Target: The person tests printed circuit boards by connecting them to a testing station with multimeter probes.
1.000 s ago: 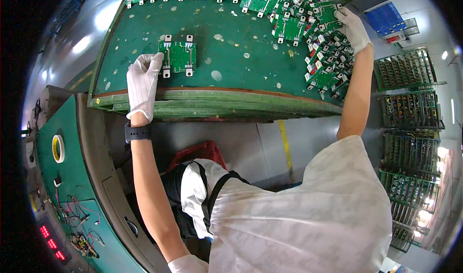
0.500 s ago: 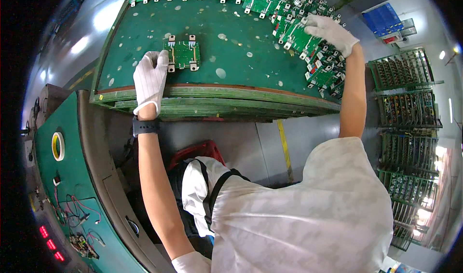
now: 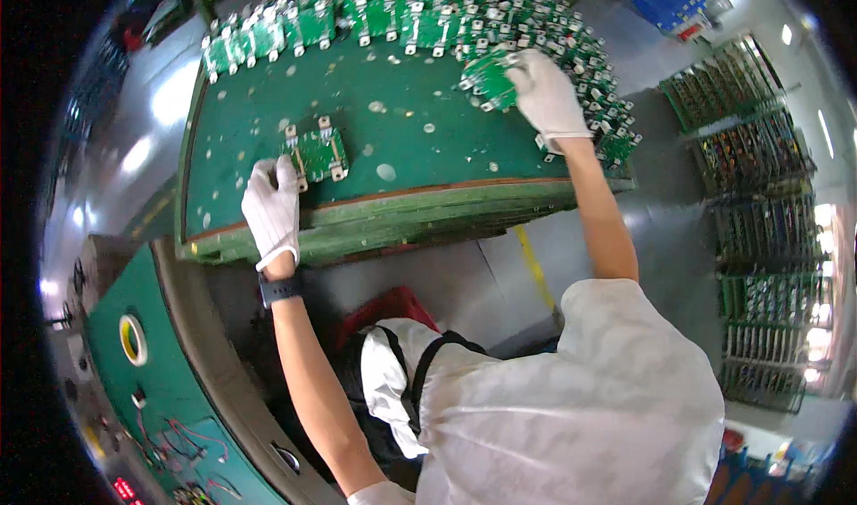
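Note:
Both hands wear white gloves. My left hand (image 3: 270, 206) is closed at the left edge of a green circuit board (image 3: 320, 155) with metal corner tabs, which lies near the front left of the green table (image 3: 402, 135). Its fingertips are curled against that edge and partly hide it. Farther right, my right hand (image 3: 549, 96) grips a second green circuit board (image 3: 491, 80), slightly blurred, by its right side. This board is in front of a dense pile of similar boards (image 3: 580, 59) on the table's right side.
A row of circuit boards (image 3: 312, 25) lines the table's far edge. To my left, a side bench (image 3: 134, 300) carries a tape roll (image 3: 133, 340), loose wires (image 3: 183, 438) and a red-lit display (image 3: 125, 489). Board-filled racks (image 3: 750, 157) and a blue bin (image 3: 667, 1) stand at right.
My right hand has moved left from the pile, carrying a circuit board. My left hand stays at its board's left edge. The whole view has shifted, showing more of the table's far side.

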The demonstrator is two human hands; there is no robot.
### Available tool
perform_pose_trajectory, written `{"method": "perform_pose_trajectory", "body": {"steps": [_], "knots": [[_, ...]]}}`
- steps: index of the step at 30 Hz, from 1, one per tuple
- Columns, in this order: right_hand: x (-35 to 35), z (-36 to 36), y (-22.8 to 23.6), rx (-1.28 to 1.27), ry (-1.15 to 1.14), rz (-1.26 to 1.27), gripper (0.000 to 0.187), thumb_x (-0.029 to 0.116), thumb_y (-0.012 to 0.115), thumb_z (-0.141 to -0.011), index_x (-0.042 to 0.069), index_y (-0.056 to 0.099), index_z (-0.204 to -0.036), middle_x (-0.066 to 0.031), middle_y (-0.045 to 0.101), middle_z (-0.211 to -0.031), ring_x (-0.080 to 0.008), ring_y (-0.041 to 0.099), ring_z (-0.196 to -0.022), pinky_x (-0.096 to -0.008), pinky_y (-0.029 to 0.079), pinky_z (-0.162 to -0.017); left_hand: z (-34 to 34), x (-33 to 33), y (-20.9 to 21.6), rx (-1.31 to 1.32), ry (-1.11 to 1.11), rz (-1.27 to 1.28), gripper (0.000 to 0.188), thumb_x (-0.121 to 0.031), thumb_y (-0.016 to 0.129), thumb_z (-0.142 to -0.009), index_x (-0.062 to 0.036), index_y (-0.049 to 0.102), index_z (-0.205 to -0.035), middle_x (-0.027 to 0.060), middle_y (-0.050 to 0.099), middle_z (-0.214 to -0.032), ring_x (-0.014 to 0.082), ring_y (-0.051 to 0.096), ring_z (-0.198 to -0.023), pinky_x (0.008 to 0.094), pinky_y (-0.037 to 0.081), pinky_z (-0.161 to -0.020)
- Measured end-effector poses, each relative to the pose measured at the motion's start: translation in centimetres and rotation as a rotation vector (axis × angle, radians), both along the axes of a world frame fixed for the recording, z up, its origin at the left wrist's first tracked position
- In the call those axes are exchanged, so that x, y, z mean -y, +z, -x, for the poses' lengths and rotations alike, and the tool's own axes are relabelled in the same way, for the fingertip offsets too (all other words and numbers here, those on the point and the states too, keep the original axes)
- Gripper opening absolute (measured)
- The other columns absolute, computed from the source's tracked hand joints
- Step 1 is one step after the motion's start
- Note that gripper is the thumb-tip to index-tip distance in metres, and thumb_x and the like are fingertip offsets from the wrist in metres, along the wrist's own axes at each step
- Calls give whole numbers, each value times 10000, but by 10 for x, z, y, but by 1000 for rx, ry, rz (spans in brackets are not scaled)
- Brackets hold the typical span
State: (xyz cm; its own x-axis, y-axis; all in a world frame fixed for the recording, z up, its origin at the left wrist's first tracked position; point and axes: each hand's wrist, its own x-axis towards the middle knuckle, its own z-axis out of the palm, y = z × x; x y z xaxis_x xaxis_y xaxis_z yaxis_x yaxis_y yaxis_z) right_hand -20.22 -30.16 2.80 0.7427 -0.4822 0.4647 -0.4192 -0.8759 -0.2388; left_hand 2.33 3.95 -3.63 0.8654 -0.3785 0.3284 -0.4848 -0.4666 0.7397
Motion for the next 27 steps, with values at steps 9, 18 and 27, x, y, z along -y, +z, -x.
{"method": "perform_pose_trajectory", "body": {"steps": [9, 18, 27], "knots": [[-44, -32, -41, 373, -260, 71, 153, 112, 643, -952, 76, 628, -1101, -198, 629, -947, -422, 653, -880, -514, 527, -753, 0, -2, 12, 84, 15, -64, 363, -317, 655, -1014, 36, 710, -1074, 229, 745, -944, 335, 732, -801, 440, 566, -770], [-20, -26, -54, 499, -192, -75, 191, 103, 677, -940, 63, 628, -1120, -206, 660, -1004, -424, 654, -904, -506, 528, -804, 89, 111, 64, 596, -313, -99, 631, -362, 821, -850, -43, 595, -1346, 183, 664, -1294, 382, 623, -1204, 491, 489, -1054], [-18, -11, -24, 214, -93, -104, 223, 195, 645, -975, 65, 645, -1156, -214, 680, -1033, -417, 687, -953, -508, 552, -833, 116, 245, 20, 472, -457, -62, 920, -285, 773, -848, 16, 298, -1575, 209, 557, -1398, 390, 588, -1253, 504, 531, -999]]}}
